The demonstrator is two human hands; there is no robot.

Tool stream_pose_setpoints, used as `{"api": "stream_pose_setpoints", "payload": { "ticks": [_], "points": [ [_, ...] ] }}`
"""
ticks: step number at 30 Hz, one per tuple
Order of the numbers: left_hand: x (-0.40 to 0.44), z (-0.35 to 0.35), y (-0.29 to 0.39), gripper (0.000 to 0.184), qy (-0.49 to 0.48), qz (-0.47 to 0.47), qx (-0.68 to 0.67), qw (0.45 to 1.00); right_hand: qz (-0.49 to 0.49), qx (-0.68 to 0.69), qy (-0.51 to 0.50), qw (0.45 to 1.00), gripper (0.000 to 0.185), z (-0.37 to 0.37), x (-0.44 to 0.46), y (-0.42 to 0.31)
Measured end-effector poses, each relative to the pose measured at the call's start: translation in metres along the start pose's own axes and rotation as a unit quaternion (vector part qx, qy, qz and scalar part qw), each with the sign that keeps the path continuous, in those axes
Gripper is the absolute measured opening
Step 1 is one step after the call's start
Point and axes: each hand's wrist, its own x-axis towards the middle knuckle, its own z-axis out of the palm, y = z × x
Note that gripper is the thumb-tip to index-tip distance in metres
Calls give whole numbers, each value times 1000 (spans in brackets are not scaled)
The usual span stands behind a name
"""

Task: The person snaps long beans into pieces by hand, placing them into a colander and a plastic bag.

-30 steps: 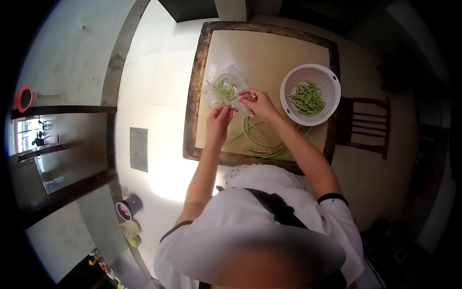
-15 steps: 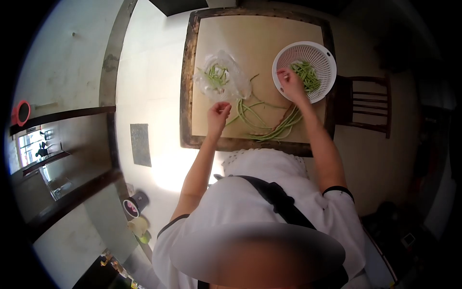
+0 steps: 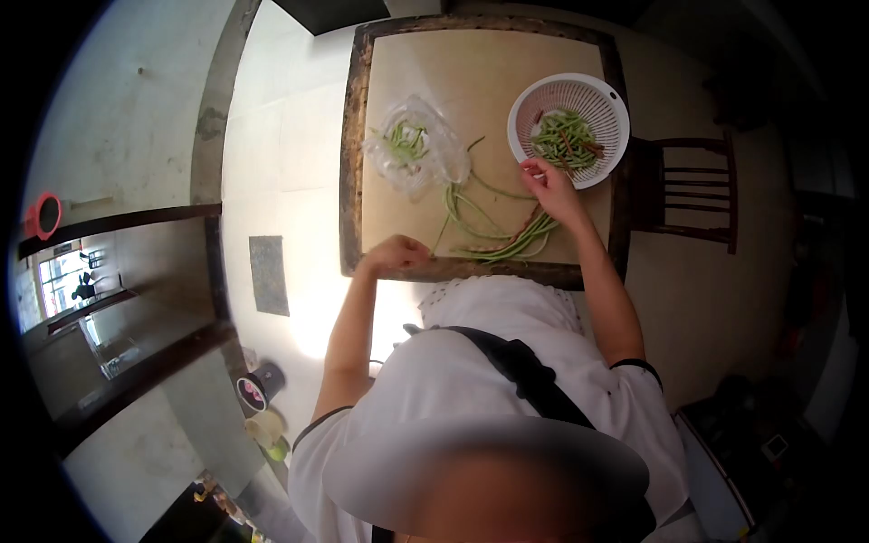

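My left hand (image 3: 398, 254) is at the table's near edge, fingers closed on the tip of a long green bean. That bean belongs to a loose bunch of long beans (image 3: 511, 246), one of them reddish. Beside the near-left rim of a white slotted basket (image 3: 617, 122) is my right hand (image 3: 552, 192), its thumb and fingers slightly apart with nothing visible between them. Cut green bean pieces (image 3: 557, 143) lie in the basket, with some reddish pieces on top. To the left, a clear plastic bag (image 3: 439, 156) bears green scraps (image 3: 405, 142).
The square table (image 3: 355, 118) has a raised dark wooden frame. A dark wooden chair (image 3: 697, 195) stands at its right side. Down on the left are a dark bin (image 3: 262, 385) and a pale container (image 3: 265, 425). A grey mat (image 3: 268, 274) lies on the floor.
My right hand has moved from the bag to the basket, then back to its near rim, and reddish pieces now lie inside. My left hand has moved down to the long beans and closed on one.
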Motion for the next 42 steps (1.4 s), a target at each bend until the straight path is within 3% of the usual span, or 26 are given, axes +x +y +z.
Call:
{"api": "stream_pose_setpoints", "payload": {
  "ticks": [1,2,3,4,6,8,12,14,17,18,19,20,21,22,23,25,27,32,34,36,38,39,41,42],
  "points": [
    [-21,-10,23,10,-109,26,-153,982,-1,2,-2,1000,20,5,-6,-8],
    [-38,-18,40,9,-212,53,-301,928,51,51,-61,996,18,10,-12,-21],
    [-47,-21,51,9,-208,52,-304,928,103,97,-121,982,17,15,-18,-30],
    [-52,-20,62,11,-171,99,-355,914,101,97,-127,982,17,21,-22,-36],
    [-67,-14,97,12,-127,149,-406,893,117,169,-248,947,20,32,-30,-46],
    [-78,-3,136,15,-63,187,-555,808,97,213,-259,937,22,42,-40,-66],
    [-66,3,150,16,-52,276,-519,807,51,273,-224,934,26,51,-48,-94],
    [-63,6,156,14,32,285,-470,835,40,274,-193,941,24,57,-48,-99],
    [-63,10,159,11,109,309,-418,847,13,168,-145,975,15,65,-46,-98],
    [-63,9,158,11,111,311,-420,845,-59,47,-104,992,9,66,-45,-97],
    [-62,8,156,11,105,318,-420,843,-131,-74,-61,987,5,68,-43,-97],
    [-63,7,153,10,100,325,-421,841,-134,-76,-66,986,5,69,-42,-100],
    [-65,4,151,10,104,326,-423,839,-209,-119,-43,970,5,72,-41,-105],
    [-69,0,149,10,31,284,-528,800,-283,-162,-19,945,5,74,-38,-109],
    [-72,-4,147,10,-45,237,-622,745,-286,-163,-23,944,5,76,-35,-113],
    [-73,-7,139,12,-60,231,-641,729,-340,-173,29,924,6,79,-27,-118],
    [-71,-10,133,13,-75,226,-659,713,-356,-199,22,913,6,83,-21,-120],
    [-61,-8,126,13,84,284,-547,783,-366,-225,21,903,6,91,-15,-122],
    [-62,-5,131,12,102,286,-550,778,-347,-293,-6,891,7,88,-9,-115],
    [-61,-7,130,11,121,288,-552,773,-361,-274,-3,892,7,89,-4,-113],
    [-58,-12,123,11,1,241,-657,714,-374,-255,-1,892,7,88,2,-114],
    [-59,-13,123,11,1,241,-658,714,-392,-240,-3,888,8,88,4,-115],
    [-63,-13,122,14,-205,189,-765,580,-411,-224,-6,884,10,89,6,-120],
    [-65,-13,123,14,-204,187,-767,578,-393,-151,0,907,9,92,5,-123]
  ]
}}
